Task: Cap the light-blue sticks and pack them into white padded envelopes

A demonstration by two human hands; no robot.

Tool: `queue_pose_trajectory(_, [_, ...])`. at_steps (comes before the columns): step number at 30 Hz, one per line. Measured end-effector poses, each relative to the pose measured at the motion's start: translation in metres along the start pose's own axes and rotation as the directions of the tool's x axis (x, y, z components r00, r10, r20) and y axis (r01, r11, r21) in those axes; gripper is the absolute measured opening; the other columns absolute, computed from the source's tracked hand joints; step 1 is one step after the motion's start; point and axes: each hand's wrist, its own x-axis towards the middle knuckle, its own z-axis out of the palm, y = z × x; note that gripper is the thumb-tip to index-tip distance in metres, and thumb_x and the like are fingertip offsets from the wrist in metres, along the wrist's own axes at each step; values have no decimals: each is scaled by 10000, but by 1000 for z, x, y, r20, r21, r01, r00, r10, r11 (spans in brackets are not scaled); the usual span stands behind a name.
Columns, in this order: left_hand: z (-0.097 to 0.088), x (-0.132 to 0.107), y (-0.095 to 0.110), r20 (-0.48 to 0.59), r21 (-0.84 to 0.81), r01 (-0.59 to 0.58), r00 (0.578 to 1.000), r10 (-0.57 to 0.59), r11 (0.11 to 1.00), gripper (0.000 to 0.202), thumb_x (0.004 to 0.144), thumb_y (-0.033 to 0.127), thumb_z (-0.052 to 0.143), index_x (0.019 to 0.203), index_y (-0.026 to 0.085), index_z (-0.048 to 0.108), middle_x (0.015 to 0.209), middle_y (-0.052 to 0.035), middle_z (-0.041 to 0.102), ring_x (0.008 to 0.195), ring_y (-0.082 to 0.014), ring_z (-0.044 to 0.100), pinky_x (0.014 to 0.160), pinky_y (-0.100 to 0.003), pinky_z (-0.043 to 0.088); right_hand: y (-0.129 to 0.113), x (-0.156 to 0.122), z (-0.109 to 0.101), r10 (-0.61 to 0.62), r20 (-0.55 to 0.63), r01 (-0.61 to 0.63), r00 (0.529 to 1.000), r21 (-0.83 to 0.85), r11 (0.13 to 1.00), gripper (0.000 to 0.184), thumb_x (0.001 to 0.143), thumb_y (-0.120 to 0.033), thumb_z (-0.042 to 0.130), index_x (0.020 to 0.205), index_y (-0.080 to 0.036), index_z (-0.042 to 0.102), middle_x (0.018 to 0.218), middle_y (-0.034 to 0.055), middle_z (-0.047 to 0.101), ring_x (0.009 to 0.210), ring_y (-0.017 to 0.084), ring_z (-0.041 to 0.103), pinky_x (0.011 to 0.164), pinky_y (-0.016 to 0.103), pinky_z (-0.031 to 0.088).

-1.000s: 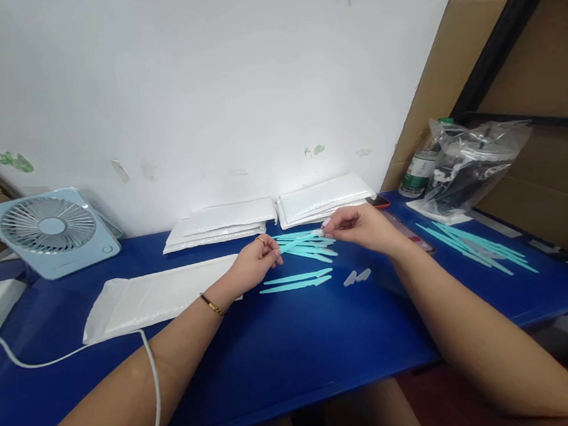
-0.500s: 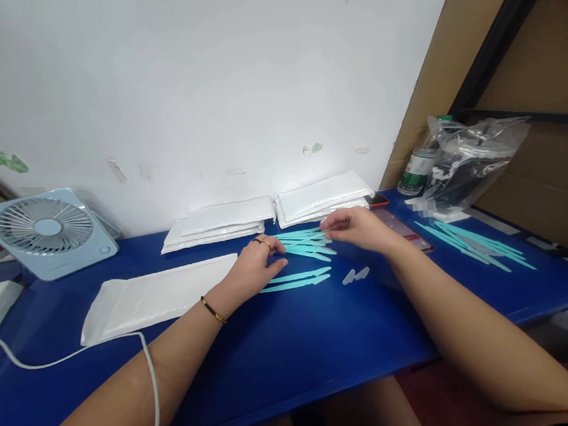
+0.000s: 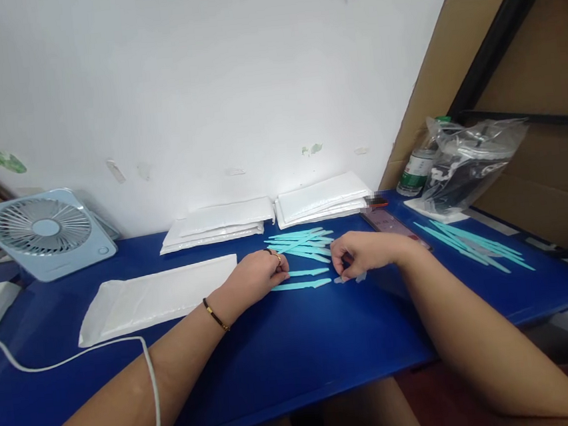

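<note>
My left hand [image 3: 256, 279] lies on the blue table [image 3: 301, 345] with its fingers curled together. Its fingertips pinch the left ends of two teal plastic sticks [image 3: 306, 278] that lie side by side. My right hand [image 3: 365, 253] is curled downward just right of them. Its fingertips close on a small clear cap [image 3: 341, 279], and a second clear cap [image 3: 361, 276] peeks out beneath the hand. A loose pile of teal sticks [image 3: 301, 242] lies just behind both hands.
A white padded envelope [image 3: 156, 297] lies left of my left hand, with two stacks of envelopes [image 3: 268, 213] against the wall. More teal sticks [image 3: 472, 243], a phone [image 3: 390, 221], a plastic bag [image 3: 470, 165] and a bottle are at the right. A fan [image 3: 45, 232] and white cable [image 3: 77, 357] are at the left.
Both hands left the pile of sticks and came toward me. The left dropped onto the two separate sticks. The right moved down and left onto the clear caps.
</note>
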Motion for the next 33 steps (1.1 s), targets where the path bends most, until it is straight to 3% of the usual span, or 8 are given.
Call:
queue_pose_trajectory(6, [-3,-1,-3,-15,26,-11,1000,11,1000,248,883,255,435,712,184,600,730,-8,636,672,-132,550,595,-231,353,3,-1,-1,128,-121,-123,984,47,991,102,665,-193,595,741,-165,655,669,17,660,592,141,592,506,211,413])
queue_pose_trajectory(18, [2,1,0,-41,51,-50,998,52,997,219,876,207,451,719,178,601,745,-10,639,714,-137,563,626,-234,380,-5,24,18,-20,-238,53,971,135,989,131,741,-301,611,733,-171,628,593,-1,628,572,132,607,552,228,451])
queue_pose_trajectory(23, [-2,-1,5,-122,7,-3,993,4,1000,160,872,287,498,863,201,633,889,-19,643,833,-160,569,699,-249,414,-3,4,4,49,-246,-8,968,168,986,236,716,-349,638,867,-169,661,684,15,651,582,134,599,550,231,452])
queue_pose_trajectory(25, [-6,-2,8,-120,-28,-33,992,30,999,205,838,379,558,942,219,631,944,-20,632,870,-167,563,712,-252,421,4,-11,-5,60,-209,-35,976,125,992,271,678,-348,670,890,-179,683,792,26,669,625,134,591,570,228,443])
queue_pose_trajectory(28, [-9,-4,11,23,-80,-131,991,133,988,260,778,449,624,919,231,647,917,-1,644,819,-151,572,670,-234,416,16,-25,-13,97,-32,-93,995,88,992,292,605,-327,719,862,-189,707,814,19,665,672,144,581,583,220,429])
queue_pose_trajectory(30, [-8,-4,11,75,-83,-157,984,163,984,195,801,400,612,883,230,657,886,10,657,790,-135,580,657,-223,406,20,-24,-11,125,47,-128,991,67,990,269,585,-315,726,820,-186,709,729,6,647,647,145,573,562,218,416])
queue_pose_trajectory(33, [-4,-3,10,62,-32,-159,985,161,987,152,858,304,538,846,215,661,846,9,668,755,-123,586,646,-219,393,17,-14,-4,122,52,-125,991,51,991,218,592,-315,716,761,-180,692,653,-5,630,605,140,571,532,216,402])
